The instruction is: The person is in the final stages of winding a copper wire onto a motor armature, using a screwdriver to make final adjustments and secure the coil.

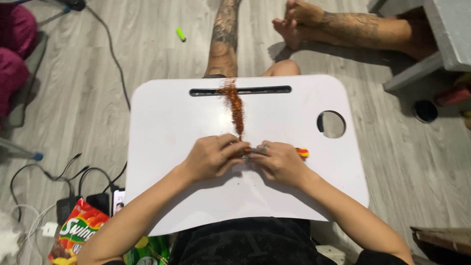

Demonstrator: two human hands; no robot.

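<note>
A fuzzy red-orange tinsel stem (235, 105) lies lengthwise on the white lap tray (167, 127), running from the tray's far slot toward me. My left hand (212, 158) pinches its near end with fingers closed. My right hand (280, 162) meets the left at the same spot and grips a short red and yellow stick (302, 152) that pokes out to the right. The point where the two pieces meet is hidden between my fingers.
The tray has a long slot (240, 91) at its far edge and a round hole (331, 124) at the right. Tattooed legs stretch beyond it. A green lighter (181, 34) lies on the wood floor. Cables, chargers and a red snack bag (78, 233) sit at the left.
</note>
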